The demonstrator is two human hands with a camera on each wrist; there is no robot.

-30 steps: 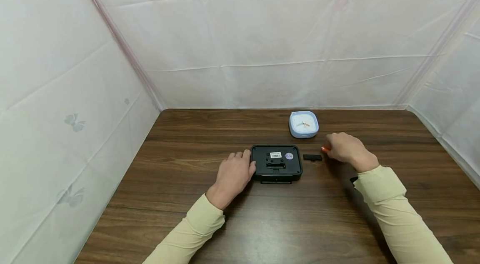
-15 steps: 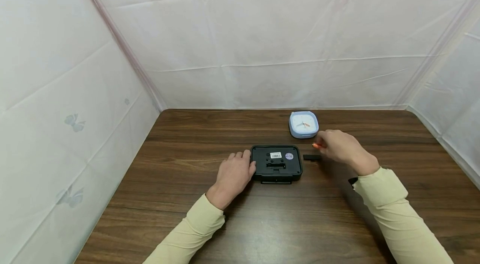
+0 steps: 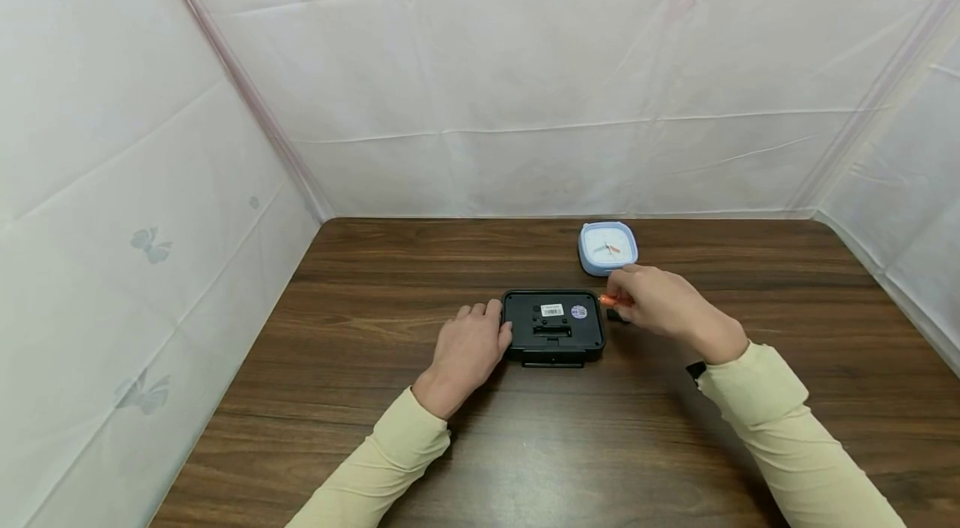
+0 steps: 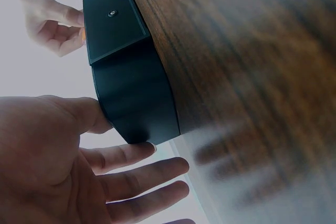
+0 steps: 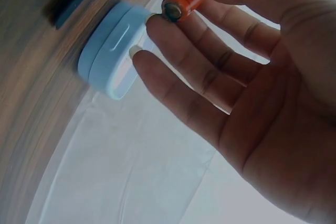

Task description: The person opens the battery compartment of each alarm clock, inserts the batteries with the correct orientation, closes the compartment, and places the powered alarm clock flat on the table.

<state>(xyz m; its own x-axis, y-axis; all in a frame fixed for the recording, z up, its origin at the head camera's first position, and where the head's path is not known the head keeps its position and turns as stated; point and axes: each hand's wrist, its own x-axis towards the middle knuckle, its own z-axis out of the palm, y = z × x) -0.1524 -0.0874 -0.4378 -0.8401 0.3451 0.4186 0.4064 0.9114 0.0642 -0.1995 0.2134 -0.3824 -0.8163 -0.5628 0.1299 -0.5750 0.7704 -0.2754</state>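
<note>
A black rectangular device (image 3: 523,341) lies back side up on the table, with an uncovered battery slot (image 3: 552,331) and a white barcode label (image 3: 552,311). My left hand (image 3: 467,349) holds its left end; in the left wrist view the thumb and index finger touch the device (image 4: 136,93) while the other fingers extend past it. An orange battery (image 5: 181,1) is pinched between the thumb and fingertips of my right hand (image 3: 667,303), near the device's upper right corner. Partly under that hand, a small black battery cover (image 3: 615,316) rests on the table.
Behind the right hand stands a light blue clock (image 3: 607,248) with a white dial. The brown wooden table (image 3: 360,303) meets white sheet walls (image 3: 480,170) at the back and sides.
My right hand has moved left with the battery, from beyond the battery cover to the device's right edge, and now partly hides the cover. The left hand stays in place.
</note>
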